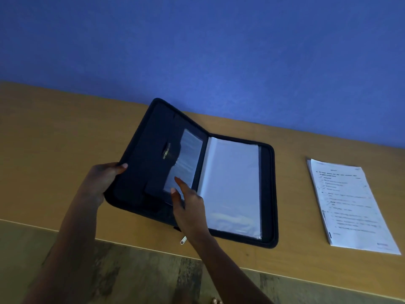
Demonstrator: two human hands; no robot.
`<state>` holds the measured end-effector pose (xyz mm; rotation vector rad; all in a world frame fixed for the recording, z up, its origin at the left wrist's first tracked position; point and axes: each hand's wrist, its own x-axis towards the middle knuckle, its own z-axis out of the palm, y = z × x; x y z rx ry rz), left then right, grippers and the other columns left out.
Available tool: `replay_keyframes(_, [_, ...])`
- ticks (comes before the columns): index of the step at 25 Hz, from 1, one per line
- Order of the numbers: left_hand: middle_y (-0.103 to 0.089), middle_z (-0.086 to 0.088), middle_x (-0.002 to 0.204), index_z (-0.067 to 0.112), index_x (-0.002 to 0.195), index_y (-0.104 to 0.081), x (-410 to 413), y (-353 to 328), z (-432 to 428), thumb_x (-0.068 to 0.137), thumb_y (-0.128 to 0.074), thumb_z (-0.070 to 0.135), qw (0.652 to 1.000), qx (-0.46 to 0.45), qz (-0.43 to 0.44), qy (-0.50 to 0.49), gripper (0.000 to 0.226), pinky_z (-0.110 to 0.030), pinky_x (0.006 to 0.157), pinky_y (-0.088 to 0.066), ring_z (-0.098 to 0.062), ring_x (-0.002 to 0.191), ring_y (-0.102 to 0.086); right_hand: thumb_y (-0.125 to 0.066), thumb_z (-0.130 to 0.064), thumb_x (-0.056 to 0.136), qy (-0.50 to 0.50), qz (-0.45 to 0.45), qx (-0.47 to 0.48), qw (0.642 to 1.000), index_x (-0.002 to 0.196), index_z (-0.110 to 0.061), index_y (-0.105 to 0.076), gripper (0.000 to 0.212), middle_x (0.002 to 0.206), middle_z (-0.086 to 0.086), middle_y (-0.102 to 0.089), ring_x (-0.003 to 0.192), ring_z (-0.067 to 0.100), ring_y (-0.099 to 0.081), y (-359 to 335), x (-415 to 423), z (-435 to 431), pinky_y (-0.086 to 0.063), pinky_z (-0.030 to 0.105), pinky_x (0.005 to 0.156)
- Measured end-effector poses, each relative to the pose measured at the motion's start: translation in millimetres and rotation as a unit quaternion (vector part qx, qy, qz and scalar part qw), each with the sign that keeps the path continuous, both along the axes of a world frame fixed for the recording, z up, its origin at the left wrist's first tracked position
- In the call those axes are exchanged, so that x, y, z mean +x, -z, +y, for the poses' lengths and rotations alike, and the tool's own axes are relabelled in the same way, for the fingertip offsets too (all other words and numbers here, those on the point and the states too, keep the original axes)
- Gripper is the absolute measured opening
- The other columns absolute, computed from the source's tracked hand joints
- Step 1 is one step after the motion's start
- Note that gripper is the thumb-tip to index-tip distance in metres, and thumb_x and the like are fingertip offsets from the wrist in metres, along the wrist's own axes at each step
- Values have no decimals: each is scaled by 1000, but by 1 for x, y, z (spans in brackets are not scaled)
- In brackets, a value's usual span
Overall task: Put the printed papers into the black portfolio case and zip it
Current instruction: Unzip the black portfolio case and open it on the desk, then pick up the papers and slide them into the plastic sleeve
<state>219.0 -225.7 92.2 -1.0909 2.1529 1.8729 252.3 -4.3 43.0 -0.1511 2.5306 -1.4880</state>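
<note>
here, two hands (pixel 100 183) (pixel 190 207) hold one open portfolio case (pixel 268 194); perhaps several papers (pixel 350 205) beside.

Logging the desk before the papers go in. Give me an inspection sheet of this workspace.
Surface: wooden table, flat against a blue wall.
Job's things: black portfolio case lies open, left flap raised, clear sleeves showing; printed papers lie apart to its right, not yet inside; zipper pull hangs at the near edge.
Clutter: nothing seen.
Hands: left hand grips the raised flap's edge; right hand holds nothing, fingertips at the inner pocket.
Cables: nothing seen.
Surroundings: mottled floor below the table.
</note>
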Motion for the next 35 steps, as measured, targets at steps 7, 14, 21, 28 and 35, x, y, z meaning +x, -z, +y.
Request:
replay_keyframes(7, [-60, -22, 127, -3, 122, -62, -13, 56, -31, 90, -68, 18, 993, -99, -66, 7, 39, -35, 85, -44, -37, 113, -57, -40, -33, 100, -79, -22, 250, 965, 150, -19, -31, 52, 159, 2, -29, 148, 24, -22, 54, -20, -3, -32, 41, 116])
replay_keyframes(14, [-65, -22, 117, 4, 122, -65, -13, 84, -30, 89, -67, 26, 962, -233, -137, 33, 39, -38, 83, -47, -39, 107, -59, -42, -36, 99, -80, -17, 273, 959, 148, -19, -34, 52, 161, 1, -24, 149, 24, -15, 66, -19, -9, -36, 43, 114])
replay_keyframes(21, [-40, -28, 136, 4, 131, -50, -20, 69, 20, 90, -62, 22, 894, -446, -35, -4, 47, -59, 99, -31, -47, 123, -36, -55, -29, 95, 18, -82, 80, 993, 131, -21, -53, 37, 126, 7, -64, 106, 23, -64, 53, -36, 20, -55, 22, 85])
replay_keyframes(28, [-55, -12, 122, 13, 121, -60, -33, 35, 168, 91, -61, 11, 911, -330, 215, 119, 30, -34, 87, -46, -25, 111, -54, -60, -23, 94, 168, -87, -76, 979, 127, -20, -64, 34, 123, 0, -68, 114, 10, -61, 27, -57, 101, -46, 14, 88])
replay_keyframes(35, [-67, 6, 100, 18, 111, -69, -45, 45, 377, 90, -63, 21, 948, -67, 87, 298, 23, -11, 69, -42, -4, 84, -59, -63, -11, 86, 424, -21, 49, 904, 119, -7, -67, 33, 116, 16, -67, 111, 31, -59, 25, -79, 310, -46, 33, 91])
